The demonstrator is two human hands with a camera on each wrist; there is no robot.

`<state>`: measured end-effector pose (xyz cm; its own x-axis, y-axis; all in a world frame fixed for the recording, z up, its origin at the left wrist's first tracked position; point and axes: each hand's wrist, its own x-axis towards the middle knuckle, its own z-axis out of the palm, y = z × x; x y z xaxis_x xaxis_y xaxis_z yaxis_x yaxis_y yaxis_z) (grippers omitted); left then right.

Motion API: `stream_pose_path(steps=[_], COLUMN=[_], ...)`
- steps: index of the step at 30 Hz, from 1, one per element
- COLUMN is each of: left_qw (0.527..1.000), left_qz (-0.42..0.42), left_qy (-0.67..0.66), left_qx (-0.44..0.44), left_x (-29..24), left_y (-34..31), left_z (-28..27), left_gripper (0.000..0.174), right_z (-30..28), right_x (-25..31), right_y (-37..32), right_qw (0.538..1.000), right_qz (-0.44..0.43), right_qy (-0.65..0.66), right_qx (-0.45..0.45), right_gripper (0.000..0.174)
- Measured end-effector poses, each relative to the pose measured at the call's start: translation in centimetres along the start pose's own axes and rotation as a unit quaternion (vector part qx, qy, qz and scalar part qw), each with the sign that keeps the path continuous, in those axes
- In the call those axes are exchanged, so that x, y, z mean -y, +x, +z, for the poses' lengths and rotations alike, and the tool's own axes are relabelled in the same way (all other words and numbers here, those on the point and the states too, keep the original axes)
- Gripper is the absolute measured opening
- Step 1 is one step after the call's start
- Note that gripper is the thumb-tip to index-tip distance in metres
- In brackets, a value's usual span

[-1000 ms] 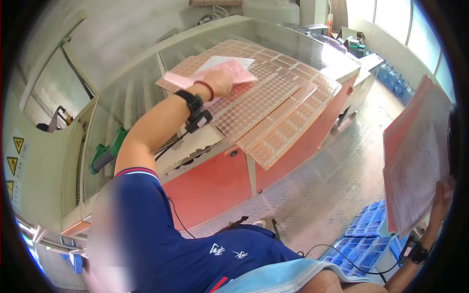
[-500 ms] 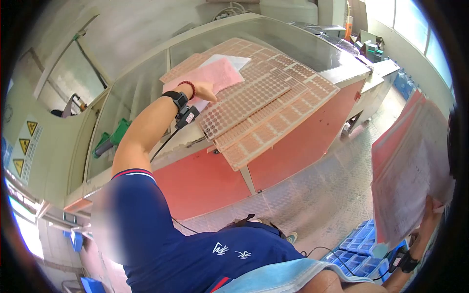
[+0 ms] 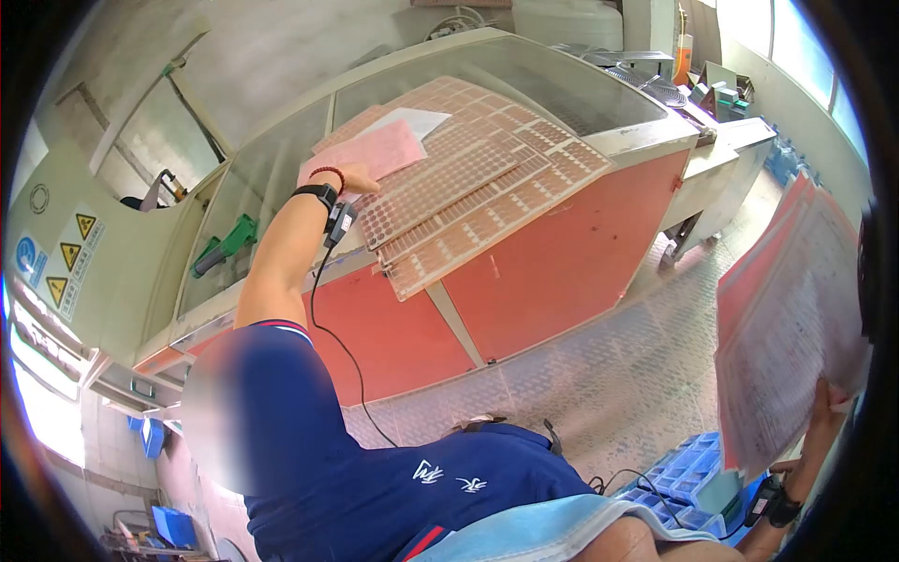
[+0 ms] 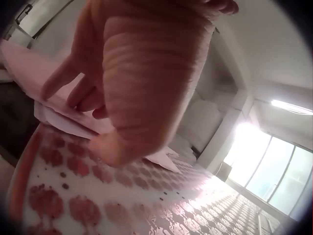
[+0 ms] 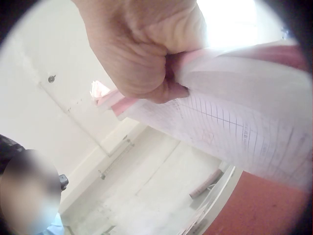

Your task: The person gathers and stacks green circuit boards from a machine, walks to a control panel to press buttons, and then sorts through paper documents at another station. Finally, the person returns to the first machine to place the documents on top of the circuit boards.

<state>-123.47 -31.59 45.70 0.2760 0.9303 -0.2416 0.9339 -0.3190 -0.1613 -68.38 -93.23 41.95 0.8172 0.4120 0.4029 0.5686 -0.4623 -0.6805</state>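
Observation:
My left hand (image 3: 358,178) is at the near edge of a pink paper sheet (image 3: 384,150). In the left wrist view its fingers (image 4: 61,81) lie loosely spread against the pink sheet, with the thumb apart from them. White paper (image 3: 421,122) shows partly from beneath the pink one. Both lie on stacked circuit board panels (image 3: 496,225) with rows of copper patterns. Out at the right side, my right hand (image 5: 142,54) pinches a thick sheaf of pink and white printed forms (image 3: 791,318) by its edge. The sheaf hangs upright over the floor.
The panels rest on a glass-topped machine (image 3: 599,140) with red lower doors (image 3: 552,262), overhanging its front edge. A green-handled tool (image 3: 225,245) lies on its left part. Blue compartment trays (image 3: 688,468) stand low at the right, with cables hanging nearby.
My left hand has moved from on top of the pink sheet to its near edge. The pink sheet has shifted slightly left on the panels. The right hand still holds the sheaf.

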Motion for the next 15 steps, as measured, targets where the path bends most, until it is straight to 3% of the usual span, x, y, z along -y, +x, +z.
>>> stream_pose_path(steps=[4,7,8,10,11,12,15], left_qw=[0.997,0.994,0.996,0.994,0.991,0.989,0.989], left_qz=[-0.041,-0.032,0.006,0.01,0.012,0.018,-0.003], left_qy=[0.05,0.098,0.085,0.07,0.055,0.052,0.059], left_qx=[0.053,0.043,-0.035,-0.078,-0.121,-0.139,-0.138], left_x=[-3.0,-2.7,0.2,2.0,2.4,2.8,4.1], left_y=[-4.5,-4.4,-1.6,-0.2,0.4,0.8,1.8], left_z=[-2.4,-2.2,0.1,1.7,2.0,2.2,2.3], left_gripper=[0.034,0.027,0.024,0.024,0.024,0.024,0.024], right_z=[-0.2,-0.4,-0.4,-0.6,-0.8,-0.5,-0.1], right_x=[1.4,2.1,2.2,0.1,-4.0,-4.3,-3.6], right_y=[0.0,-0.4,-0.5,-0.6,0.0,-0.2,-0.8], right_qw=[1.0,1.0,1.0,1.0,1.0,1.0,0.997], right_qz=[0.009,0.019,0.012,0.007,-0.003,-0.012,0.013], right_qy=[0.007,0.005,-0.002,-0.01,-0.009,-0.008,0.078], right_qx=[0.003,0.004,0.003,-0.001,0.005,0.013,-0.022], right_gripper=[0.025,0.023,0.023,0.022,0.038,0.059,0.05])
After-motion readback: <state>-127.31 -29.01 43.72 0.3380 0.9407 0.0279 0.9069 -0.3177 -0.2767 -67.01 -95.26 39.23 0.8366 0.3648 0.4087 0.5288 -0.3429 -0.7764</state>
